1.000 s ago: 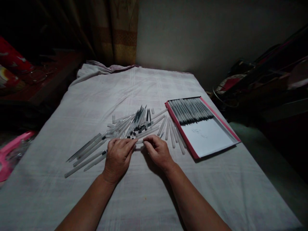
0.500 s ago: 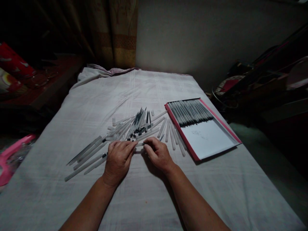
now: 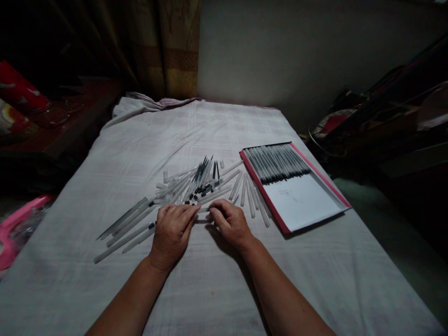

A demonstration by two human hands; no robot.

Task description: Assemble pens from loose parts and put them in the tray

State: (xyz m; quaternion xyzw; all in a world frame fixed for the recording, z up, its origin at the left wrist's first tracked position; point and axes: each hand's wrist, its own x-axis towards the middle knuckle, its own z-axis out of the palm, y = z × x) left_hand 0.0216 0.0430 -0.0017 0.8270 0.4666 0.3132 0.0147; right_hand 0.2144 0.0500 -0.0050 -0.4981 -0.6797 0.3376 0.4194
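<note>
My left hand (image 3: 172, 232) and my right hand (image 3: 230, 222) rest on the white cloth, fingertips pinched on the two ends of one clear pen barrel (image 3: 203, 210) held between them. Just beyond the hands lies a loose pile of clear barrels, black refills and small caps (image 3: 201, 183). More clear barrels (image 3: 124, 226) lie spread to the left of my left hand. To the right, a red-edged flat box (image 3: 308, 201) holds a neat row of assembled pens (image 3: 278, 161) at its far end.
The white cloth (image 3: 210, 280) covers a bed or table that ends at a wall ahead. A pink object (image 3: 16, 224) lies off the left edge. Dark clutter and bags (image 3: 378, 121) stand to the right, and a curtain (image 3: 164, 46) hangs behind.
Both hands keep their pinch on the pen barrel and have hardly shifted; the view has tilted slightly.
</note>
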